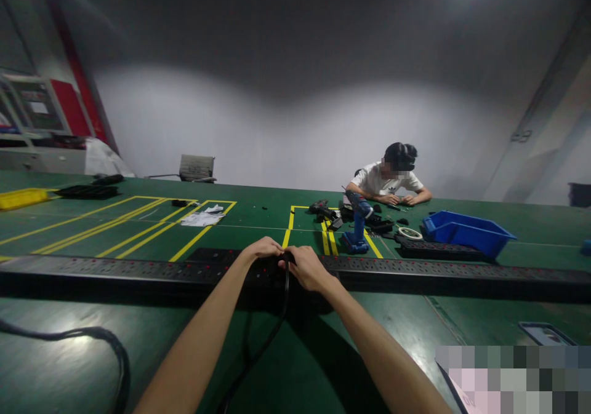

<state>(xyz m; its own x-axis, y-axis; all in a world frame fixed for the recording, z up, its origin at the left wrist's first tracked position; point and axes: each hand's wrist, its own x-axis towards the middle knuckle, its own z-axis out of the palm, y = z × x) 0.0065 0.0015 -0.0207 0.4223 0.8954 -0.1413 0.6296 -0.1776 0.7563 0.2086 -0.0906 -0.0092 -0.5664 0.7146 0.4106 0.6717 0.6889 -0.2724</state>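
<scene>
Both my arms reach forward over the green table (351, 365). My left hand (264, 249) and my right hand (305, 266) meet at the long black power strip (138, 270) that runs across the table. Between the two hands sits a black plug (286, 259), and both hands have their fingers closed around it. Its black cable (263, 346) hangs down toward me between my forearms. The plug itself is mostly hidden by my fingers.
A person in a white shirt (385, 183) works at the far side, with a blue cordless drill (357, 226), a tape roll (410, 233) and a blue bin (466, 232) nearby. Yellow lines mark the table. A thick black cable (92, 340) loops at the left.
</scene>
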